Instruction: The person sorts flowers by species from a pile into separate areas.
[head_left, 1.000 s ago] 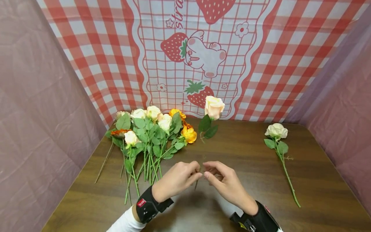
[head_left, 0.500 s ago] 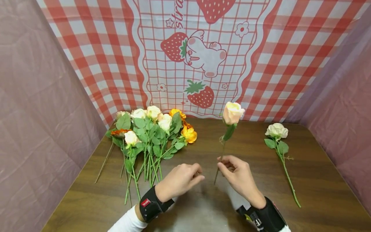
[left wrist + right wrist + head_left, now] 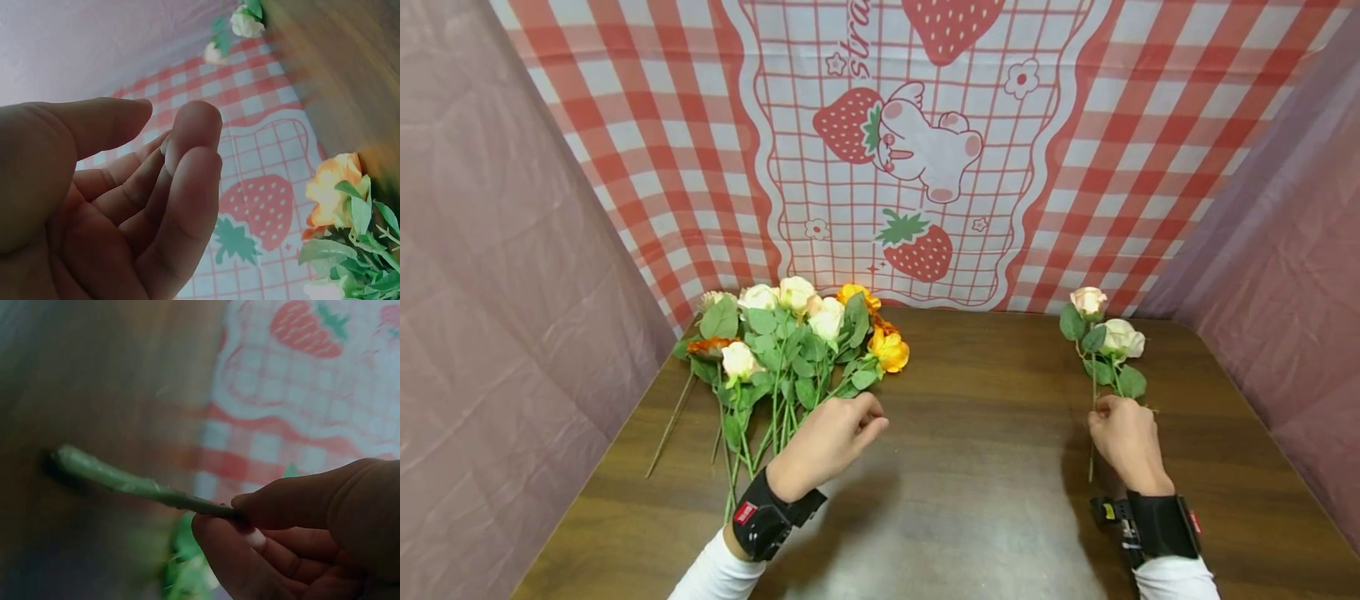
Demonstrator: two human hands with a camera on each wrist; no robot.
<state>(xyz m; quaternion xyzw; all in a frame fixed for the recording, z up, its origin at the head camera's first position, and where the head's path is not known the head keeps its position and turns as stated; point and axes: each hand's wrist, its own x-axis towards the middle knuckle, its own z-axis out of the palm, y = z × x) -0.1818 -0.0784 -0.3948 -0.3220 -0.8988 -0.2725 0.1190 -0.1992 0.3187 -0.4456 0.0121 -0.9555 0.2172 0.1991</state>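
My right hand (image 3: 1126,442) pinches the green stem (image 3: 137,484) of a pale pink rose (image 3: 1087,301) at the right side of the table. The rose stands roughly upright, just left of a white rose (image 3: 1123,341) in the head view; whether they touch I cannot tell. In the right wrist view the stem runs out between thumb and forefinger, its cut end free. My left hand (image 3: 831,440) hovers by the right edge of a heap of roses (image 3: 805,350). Its fingers are loosely bent, with nothing between thumb and fingertips in the left wrist view.
Cream and orange flowers with long green stems make up the heap at the left of the brown wooden table (image 3: 970,500). A checked strawberry cloth (image 3: 917,250) hangs behind the table. Pinkish curtains (image 3: 1285,333) close off both sides.
My right hand has taken the pale pink rose away from my left hand and carried it right, beside the white rose. My left hand has drawn slightly left toward the heap.
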